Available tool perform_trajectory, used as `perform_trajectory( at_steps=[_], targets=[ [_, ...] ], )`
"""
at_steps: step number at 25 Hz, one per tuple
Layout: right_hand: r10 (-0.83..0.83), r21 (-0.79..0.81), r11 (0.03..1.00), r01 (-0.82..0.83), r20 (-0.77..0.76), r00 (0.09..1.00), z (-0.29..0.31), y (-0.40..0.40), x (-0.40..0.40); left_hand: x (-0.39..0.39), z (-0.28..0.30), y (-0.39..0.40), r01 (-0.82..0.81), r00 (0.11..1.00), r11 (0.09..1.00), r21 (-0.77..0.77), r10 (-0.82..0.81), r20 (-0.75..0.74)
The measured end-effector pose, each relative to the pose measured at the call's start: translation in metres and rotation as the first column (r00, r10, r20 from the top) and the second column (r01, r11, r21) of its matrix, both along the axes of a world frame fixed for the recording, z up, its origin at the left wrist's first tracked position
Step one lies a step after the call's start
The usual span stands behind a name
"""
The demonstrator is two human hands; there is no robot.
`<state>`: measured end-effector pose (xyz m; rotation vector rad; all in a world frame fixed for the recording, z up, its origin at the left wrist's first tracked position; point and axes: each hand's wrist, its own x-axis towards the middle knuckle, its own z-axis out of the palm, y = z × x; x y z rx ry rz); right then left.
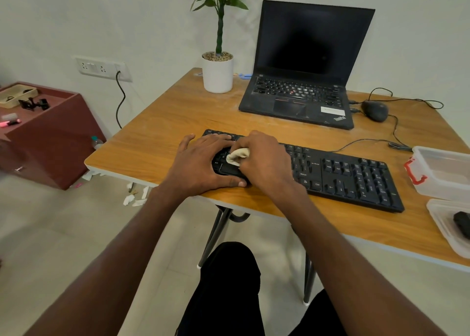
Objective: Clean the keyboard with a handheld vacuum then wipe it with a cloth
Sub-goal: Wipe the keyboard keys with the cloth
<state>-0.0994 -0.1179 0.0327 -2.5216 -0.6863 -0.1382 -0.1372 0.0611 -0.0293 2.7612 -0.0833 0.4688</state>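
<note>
1. Keyboard (343, 175) lies on the wooden table (165, 122), right under my fingers, and it is black and long.
2. My left hand (201, 165) lies flat on its left end with fingers straight, pressing down to hold it in place. My thumb sits at the near edge.
3. My right hand (264, 160) is curled around a small cream cloth (237, 155), bunched up and pressed on the keys just beside my left fingers.
4. The long way of the keyboard runs off to the right of my fingers and a bit toward me.
5. I think I am on the wiping step, and most keys to the right look not yet wiped.
6. My right hand is nearer those keys, so it should slide the cloth that way along the rows.
</note>
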Motion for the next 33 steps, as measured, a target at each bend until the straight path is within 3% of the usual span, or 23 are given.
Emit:
perform_trajectory(
  at_steps=[8,10,13,17,23,27,33],
  targets=[
    [-0.239,-0.142,0.961,0.238,0.008,0.971,0.004,-0.051,-0.007,0.0,0.002,0.0,-0.016,0.999,1.0,0.007,0.016,-0.039],
    [-0.225,-0.149,0.963,0.226,0.024,0.974,0.005,-0.047,-0.015,0.0,0.001,0.0,-0.013,0.999,1.0,0.003,0.013,-0.033],
    [-0.053,-0.064,0.997,0.053,0.002,0.999,0.002,-0.016,-0.022,0.001,0.0,0.001,-0.009,1.0,1.0,-0.006,0.009,-0.021],
    [0.077,-0.103,0.991,-0.081,-0.046,0.996,-0.003,-0.004,-0.028,0.002,-0.002,0.003,0.001,1.0,1.0,0.006,-0.001,-0.016],
    [-0.09,-0.128,0.988,0.088,-0.006,0.996,0.004,-0.068,-0.011,0.002,0.0,0.004,0.002,0.999,1.0,-0.01,-0.003,-0.042],
    [-0.019,-0.059,0.998,0.019,-0.008,1.0,-0.002,-0.06,-0.018,0.001,0.001,0.001,-0.003,0.999,1.0,0.008,0.003,-0.04],
    [-0.149,-0.088,0.985,0.146,-0.02,0.989,-0.007,-0.102,-0.011,-0.001,0.004,0.0,-0.012,0.998,1.0,0.022,0.013,-0.056]
  ],
)
